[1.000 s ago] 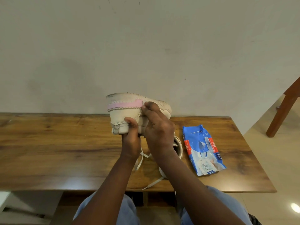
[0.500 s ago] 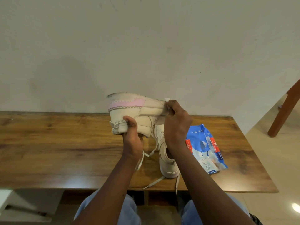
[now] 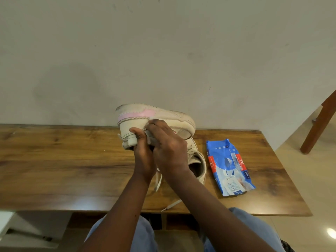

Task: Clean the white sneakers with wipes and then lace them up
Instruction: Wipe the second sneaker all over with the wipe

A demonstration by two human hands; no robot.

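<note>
Up over the desk [image 3: 72,160], left hand [image 3: 143,157] grips the sole-up sneaker [image 3: 163,115] by the heel, right hand [image 3: 169,150] curls round a wipe [image 3: 150,118], pressing its side.

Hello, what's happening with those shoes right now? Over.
Left hand grips raised sneaker by heel. Right hand presses wipe on its side. Second sneaker, wipes pack on table; nothing blocking.

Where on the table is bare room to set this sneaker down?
Widest: bare table from its left edge to the left hand gripping the held sneaker. Narrower strip: between the wipes pack and the right edge. Crowded under the right hand pinching the wipe: second sneaker and loose laces.
</note>
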